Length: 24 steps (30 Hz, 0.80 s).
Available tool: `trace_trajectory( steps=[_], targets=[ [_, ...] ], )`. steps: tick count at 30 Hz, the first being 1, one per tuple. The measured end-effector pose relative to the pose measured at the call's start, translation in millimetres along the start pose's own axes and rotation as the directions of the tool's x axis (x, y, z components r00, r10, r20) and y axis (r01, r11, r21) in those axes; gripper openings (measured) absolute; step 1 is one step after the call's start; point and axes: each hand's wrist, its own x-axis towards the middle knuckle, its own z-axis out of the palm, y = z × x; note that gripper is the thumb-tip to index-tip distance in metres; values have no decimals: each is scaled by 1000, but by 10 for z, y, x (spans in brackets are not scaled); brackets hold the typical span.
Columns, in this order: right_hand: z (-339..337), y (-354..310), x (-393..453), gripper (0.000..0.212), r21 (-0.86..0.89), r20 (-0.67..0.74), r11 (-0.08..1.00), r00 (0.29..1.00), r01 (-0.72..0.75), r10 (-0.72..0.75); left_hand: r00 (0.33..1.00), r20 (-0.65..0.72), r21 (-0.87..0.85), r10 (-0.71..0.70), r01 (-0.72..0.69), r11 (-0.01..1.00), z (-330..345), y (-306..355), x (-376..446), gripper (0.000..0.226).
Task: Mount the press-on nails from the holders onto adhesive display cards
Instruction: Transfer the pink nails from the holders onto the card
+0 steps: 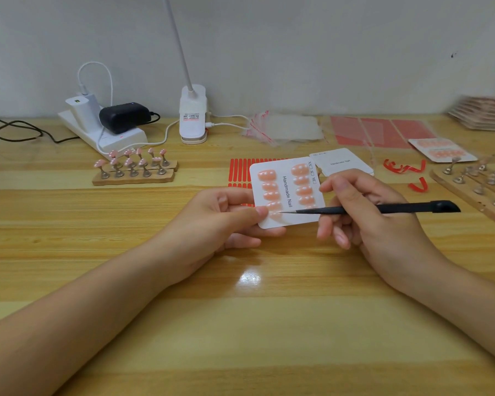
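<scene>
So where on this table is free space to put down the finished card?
The bare wood nearest the person, below both hands, is widest. A second free strip lies between the wooden holder with pink nails and the left hand. The right side is crowded: empty holders, red liner scraps, another filled card.

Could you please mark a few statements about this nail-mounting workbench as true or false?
1. The left hand holds the white display card by its lower left corner. True.
2. The right hand holds a pair of scissors. False: it holds black tweezers, tip pointing at the card.
3. The card in hand carries no nails. False: two columns of pink nails are on it.
4. The wooden holder at left carries pink nails on its stands. True.
5. A second white card lies on the table behind the held one. True.
</scene>
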Motion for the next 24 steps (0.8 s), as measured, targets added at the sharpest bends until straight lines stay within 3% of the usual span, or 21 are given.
trace_trajectory(
  steps=[13,17,24],
  targets=[
    [-9,15,12,18,-14,22,1000,1000,14,-14,999,-21,-57,-40,39,998,2,32,-4,13],
    [-10,8,-1,18,-20,26,1000,999,20,-20,999,-42,-1,-18,18,1000,25,26,-2,29],
    [-10,-9,-8,23,1,0,999,999,32,-32,997,-81,4,-19,19,1000,40,25,-2,35]
  ],
)
